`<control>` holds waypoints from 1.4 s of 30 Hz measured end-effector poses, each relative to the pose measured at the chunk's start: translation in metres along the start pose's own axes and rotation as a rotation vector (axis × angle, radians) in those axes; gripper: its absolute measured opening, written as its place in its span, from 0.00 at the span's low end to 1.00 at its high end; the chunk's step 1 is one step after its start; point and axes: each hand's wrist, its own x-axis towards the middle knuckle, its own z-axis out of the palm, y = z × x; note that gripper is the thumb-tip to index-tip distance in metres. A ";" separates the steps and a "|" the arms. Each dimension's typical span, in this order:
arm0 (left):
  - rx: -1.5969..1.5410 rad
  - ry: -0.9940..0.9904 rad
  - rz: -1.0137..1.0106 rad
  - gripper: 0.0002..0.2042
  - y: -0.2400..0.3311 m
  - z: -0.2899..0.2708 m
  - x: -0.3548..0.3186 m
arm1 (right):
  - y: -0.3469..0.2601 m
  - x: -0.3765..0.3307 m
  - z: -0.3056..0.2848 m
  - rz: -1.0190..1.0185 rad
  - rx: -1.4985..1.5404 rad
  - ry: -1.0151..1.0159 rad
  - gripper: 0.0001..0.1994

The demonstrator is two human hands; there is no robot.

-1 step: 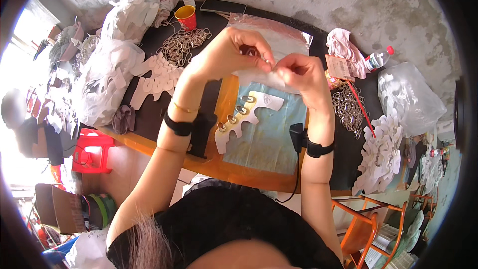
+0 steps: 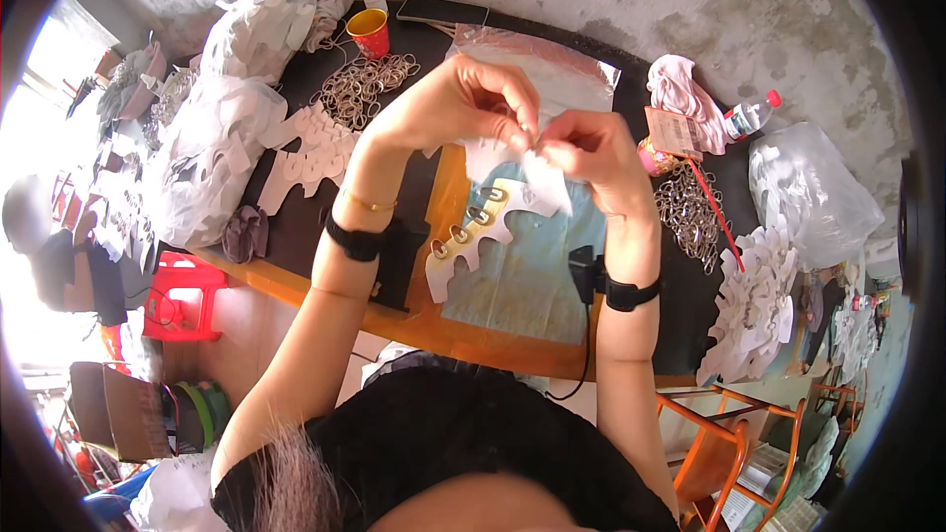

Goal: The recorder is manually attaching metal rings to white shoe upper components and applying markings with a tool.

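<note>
Over the far half of the work mat, my left hand (image 2: 478, 103) and my right hand (image 2: 593, 150) meet fingertip to fingertip. Both pinch a thin white piece (image 2: 545, 183) that hangs below the fingers; its upper part is hidden and blurred. Just beneath lies a white scalloped piece (image 2: 461, 278) with a yellowish strip. Several oval metal rings (image 2: 458, 234) sit in a row along that strip. The piece rests partly on a blue sheet (image 2: 527, 291) and partly on the orange-brown table (image 2: 419, 327).
Beyond my left wrist lie a pile of metal rings (image 2: 360, 94), white cut pieces (image 2: 305, 163), a red cup (image 2: 369, 37) and filled plastic bags (image 2: 222, 118). On the right are another ring pile (image 2: 690, 217), a red stick (image 2: 717, 222), a bottle (image 2: 751, 115) and stacked white pieces (image 2: 754, 305).
The white piece between my hands has come into sight below my fingers. My left fingertips have shifted slightly, and the right hand has dipped a little. The scalloped piece on the table stays put.
</note>
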 end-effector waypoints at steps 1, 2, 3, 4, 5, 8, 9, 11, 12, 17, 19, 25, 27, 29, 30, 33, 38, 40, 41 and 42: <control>-0.088 -0.142 -0.021 0.10 -0.006 -0.006 0.003 | 0.002 0.000 0.006 0.095 0.077 -0.061 0.06; -0.269 -0.315 0.006 0.07 -0.021 -0.013 0.006 | -0.002 0.000 0.013 0.151 0.262 -0.173 0.05; -0.239 -0.292 0.033 0.07 -0.023 -0.014 0.008 | 0.004 0.002 0.013 0.117 0.303 -0.145 0.04; -0.207 -0.270 0.060 0.07 -0.025 -0.015 0.010 | 0.009 0.004 0.013 0.083 0.344 -0.117 0.04; -0.203 -0.271 0.061 0.07 -0.025 -0.016 0.009 | 0.008 0.003 0.013 0.079 0.343 -0.119 0.04; -0.071 0.076 -0.207 0.09 -0.011 -0.003 0.004 | 0.009 0.004 0.009 0.024 0.221 0.021 0.04; 0.190 0.181 -0.257 0.08 0.000 0.006 0.006 | 0.006 0.004 0.009 -0.019 -0.138 0.224 0.04; 0.525 0.326 -0.240 0.05 -0.002 0.020 0.013 | 0.006 0.004 0.005 -0.132 -0.583 0.463 0.04; 0.529 0.326 -0.240 0.05 -0.003 0.019 0.011 | 0.005 0.005 0.002 -0.135 -0.582 0.463 0.04; -0.023 0.411 -0.230 0.06 -0.012 0.014 0.014 | -0.005 -0.001 -0.017 -0.366 -0.424 0.511 0.15; -0.072 0.417 -0.203 0.06 -0.018 0.014 0.015 | -0.004 0.000 -0.018 -0.394 -0.451 0.579 0.15; -0.138 0.421 -0.120 0.06 -0.017 0.023 0.014 | -0.003 0.005 -0.005 -0.542 -0.785 0.553 0.11; -0.132 0.363 -0.162 0.09 -0.015 0.026 0.015 | 0.000 0.003 -0.001 -0.398 -0.621 0.517 0.09; -0.052 0.367 -0.155 0.12 -0.009 0.030 0.017 | 0.001 0.004 -0.005 -0.363 -0.526 0.542 0.08; 0.028 0.375 -0.151 0.15 -0.008 0.032 0.016 | 0.002 0.005 -0.007 -0.323 -0.430 0.562 0.08; 0.079 0.317 -0.174 0.21 -0.007 0.025 0.010 | 0.001 0.004 -0.018 -0.299 -0.177 0.539 0.09; 0.004 0.246 -0.203 0.22 -0.008 0.025 0.013 | -0.001 0.002 -0.021 -0.276 -0.081 0.517 0.10; -0.024 0.283 -0.197 0.21 -0.009 0.030 0.015 | -0.002 0.001 -0.022 -0.290 -0.144 0.491 0.09; -0.046 0.323 -0.190 0.20 -0.009 0.032 0.016 | -0.003 0.001 -0.020 -0.287 -0.146 0.496 0.09; -0.047 0.323 -0.194 0.20 -0.007 0.033 0.016 | -0.004 0.001 -0.016 -0.283 -0.226 0.483 0.09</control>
